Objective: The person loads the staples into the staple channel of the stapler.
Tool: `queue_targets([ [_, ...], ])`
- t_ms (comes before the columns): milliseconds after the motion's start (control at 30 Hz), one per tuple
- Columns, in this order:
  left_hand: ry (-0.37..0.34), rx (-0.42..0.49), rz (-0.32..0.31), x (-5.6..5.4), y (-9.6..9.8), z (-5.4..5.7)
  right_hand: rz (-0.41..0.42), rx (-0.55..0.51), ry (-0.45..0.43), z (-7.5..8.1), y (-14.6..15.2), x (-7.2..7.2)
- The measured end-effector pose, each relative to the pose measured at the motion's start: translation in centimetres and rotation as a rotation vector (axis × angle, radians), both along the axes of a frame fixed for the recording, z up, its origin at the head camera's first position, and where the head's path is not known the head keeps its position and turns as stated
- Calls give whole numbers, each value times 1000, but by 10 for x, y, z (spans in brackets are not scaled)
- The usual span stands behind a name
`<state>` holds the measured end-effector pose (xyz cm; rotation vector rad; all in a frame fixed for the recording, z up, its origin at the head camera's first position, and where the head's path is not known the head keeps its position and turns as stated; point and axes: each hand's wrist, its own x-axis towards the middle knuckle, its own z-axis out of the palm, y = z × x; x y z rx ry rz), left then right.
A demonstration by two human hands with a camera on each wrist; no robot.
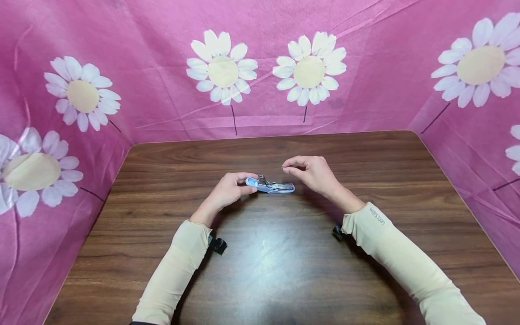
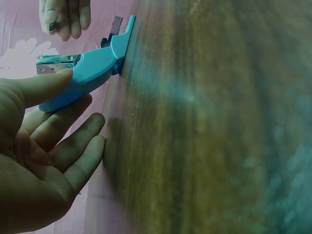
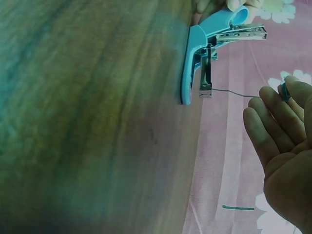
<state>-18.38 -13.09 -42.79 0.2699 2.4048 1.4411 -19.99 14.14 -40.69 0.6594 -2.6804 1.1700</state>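
Observation:
A light blue stapler (image 1: 280,187) is swung open near the middle of the table, its metal magazine bared. My left hand (image 1: 228,192) grips one end of it between thumb and fingers. In the left wrist view the thumb presses on the blue stapler body (image 2: 95,68), and the last two fingers stay off it. To the right, apart from the stapler, my right hand (image 1: 314,174) is raised. Its thumb and index finger pinch a small dark piece (image 3: 284,91) that looks like a short strip of staples; in the head view it is barely visible.
The brown wood-grain table (image 1: 260,271) reaches back to a pink cloth (image 1: 162,90) printed with white daisies, which also hangs along both sides. Black wrist camera mounts (image 1: 218,245) sit below the pale sleeves.

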Motion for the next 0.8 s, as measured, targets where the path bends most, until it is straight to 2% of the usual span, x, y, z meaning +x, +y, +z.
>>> queue_targets([
  [200, 9, -11, 4, 0, -1, 1, 21, 13, -39, -1, -1, 0],
  [533, 19, -4, 0, -2, 0, -2, 48, 36, -45, -5, -2, 2],
  [800, 19, -9, -1, 0, 0, 0, 68, 79, -46, -10, -5, 5],
])
